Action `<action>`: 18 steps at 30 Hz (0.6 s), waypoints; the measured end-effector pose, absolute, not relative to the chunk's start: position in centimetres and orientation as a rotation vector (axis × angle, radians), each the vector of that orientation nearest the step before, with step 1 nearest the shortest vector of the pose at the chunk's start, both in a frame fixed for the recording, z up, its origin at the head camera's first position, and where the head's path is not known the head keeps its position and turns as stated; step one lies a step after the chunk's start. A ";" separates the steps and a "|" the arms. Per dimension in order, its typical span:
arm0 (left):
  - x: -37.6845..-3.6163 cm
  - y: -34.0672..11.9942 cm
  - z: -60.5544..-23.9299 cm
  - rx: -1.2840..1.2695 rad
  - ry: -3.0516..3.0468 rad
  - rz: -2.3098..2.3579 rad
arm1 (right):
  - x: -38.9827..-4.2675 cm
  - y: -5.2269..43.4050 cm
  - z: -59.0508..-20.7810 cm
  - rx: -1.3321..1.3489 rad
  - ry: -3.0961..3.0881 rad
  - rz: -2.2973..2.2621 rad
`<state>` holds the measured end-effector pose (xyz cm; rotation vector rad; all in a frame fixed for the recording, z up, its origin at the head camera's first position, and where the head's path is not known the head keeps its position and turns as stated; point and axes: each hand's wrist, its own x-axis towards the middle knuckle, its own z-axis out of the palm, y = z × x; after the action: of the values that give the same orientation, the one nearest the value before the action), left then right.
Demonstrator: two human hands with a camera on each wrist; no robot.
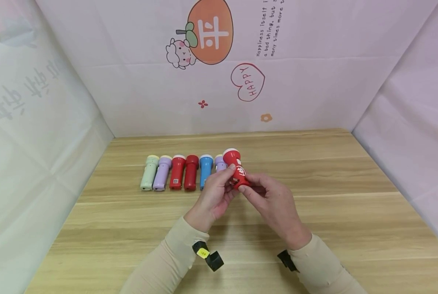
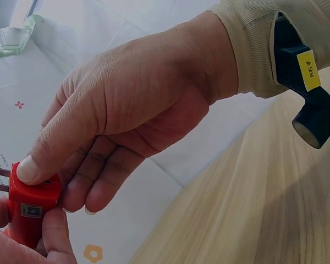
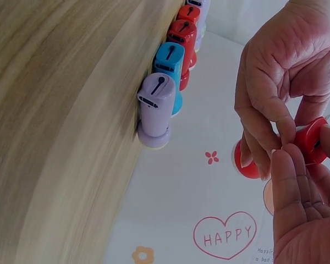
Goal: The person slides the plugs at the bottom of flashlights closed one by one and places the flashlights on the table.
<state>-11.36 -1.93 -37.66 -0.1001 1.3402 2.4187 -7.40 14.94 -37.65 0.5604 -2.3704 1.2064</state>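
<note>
Above the table, a red flashlight with a white rim and white print is held between both hands, lens end tilted away. My left hand grips its body, thumb along the side. At the tail end, my right hand pinches it between thumb and fingers. In the left wrist view, two metal plug prongs stick out of the tail beside the right thumb. A small label shows on the body there. Fingers of both hands cover part of the flashlight in the right wrist view.
Left of the hands, several flashlights lie in a row: pale green, purple, red, dark red, blue and another purple one, partly hidden by the left hand. White printed cloth walls the wooden table.
</note>
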 end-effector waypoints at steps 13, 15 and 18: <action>-11.3 -1.9 -37.6 -0.118 1.329 2.432 | -7.3 15.0 -37.7 0.569 -2.356 1.203; -11.3 -1.9 -37.6 -0.116 1.329 2.432 | -7.3 15.0 -37.7 0.570 -2.353 1.201; -11.2 -1.9 -37.6 -0.111 1.325 2.432 | -7.3 15.0 -37.7 0.572 -2.349 1.196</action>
<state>-11.25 -1.88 -37.57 -0.1108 1.3251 2.4324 -7.28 15.02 -37.68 0.5725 -2.3495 1.1956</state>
